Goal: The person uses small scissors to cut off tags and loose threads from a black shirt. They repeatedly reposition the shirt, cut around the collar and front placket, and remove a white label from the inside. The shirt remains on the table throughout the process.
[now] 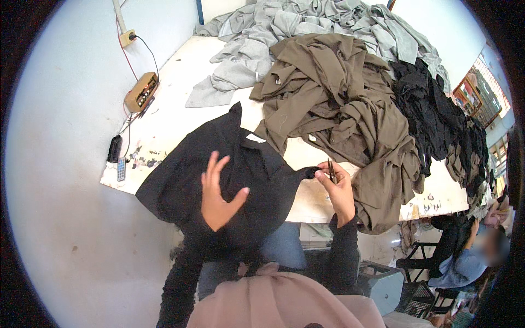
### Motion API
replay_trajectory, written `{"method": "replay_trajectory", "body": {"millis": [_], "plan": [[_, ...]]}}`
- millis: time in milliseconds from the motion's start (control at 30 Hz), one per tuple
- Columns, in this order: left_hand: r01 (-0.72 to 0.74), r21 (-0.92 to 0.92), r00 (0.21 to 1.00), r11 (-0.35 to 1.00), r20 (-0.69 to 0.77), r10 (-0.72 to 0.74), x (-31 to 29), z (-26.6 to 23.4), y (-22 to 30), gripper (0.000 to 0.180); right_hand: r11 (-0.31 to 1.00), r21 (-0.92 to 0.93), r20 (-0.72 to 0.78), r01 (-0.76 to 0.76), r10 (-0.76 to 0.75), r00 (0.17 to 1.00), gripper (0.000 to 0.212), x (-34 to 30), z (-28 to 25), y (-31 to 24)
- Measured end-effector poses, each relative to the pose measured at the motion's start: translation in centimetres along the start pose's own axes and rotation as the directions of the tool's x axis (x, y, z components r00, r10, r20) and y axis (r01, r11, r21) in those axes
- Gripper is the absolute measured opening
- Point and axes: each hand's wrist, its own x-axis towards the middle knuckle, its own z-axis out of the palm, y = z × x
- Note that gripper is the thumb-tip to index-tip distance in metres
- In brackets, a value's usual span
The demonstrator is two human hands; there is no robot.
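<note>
A black garment (178, 172) lies spread over the near edge of the table and hangs down toward my lap. A white label (255, 138) shows near its upper edge. My left hand (220, 199) is open over the middle of the cloth, fingers and thumb spread; whether the palm touches it I cannot tell. At the garment's right end, my right hand (340, 192) pinches a bunched tip of the fabric. The same hand also holds small dark thread snips (331, 169), their blades pointing away from me.
Brown garments (333, 82) are heaped on the white table (164, 158), with grey cloth (240, 71) behind and black cloth (421, 104) at right. A wooden-coloured box (141, 92) with cables and a remote control (121, 169) sit at left. Another person (465, 268) sits at lower right.
</note>
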Motion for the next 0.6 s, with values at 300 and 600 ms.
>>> {"method": "replay_trajectory", "body": {"millis": [300,600], "plan": [[0.327,-0.612,0.894,0.721,0.447,-0.025,0.4,1.3,9.8,0.036,0.973,0.212,0.215,-0.090,0.044,0.976,0.031,-3.9,3.6,-7.4],[0.531,-0.779,0.844,0.334,0.524,-0.119,0.0,0.9,9.9,0.021,0.695,-0.565,-0.029,0.445,-0.556,0.831,0.022,-6.0,3.6,-8.3]]}}
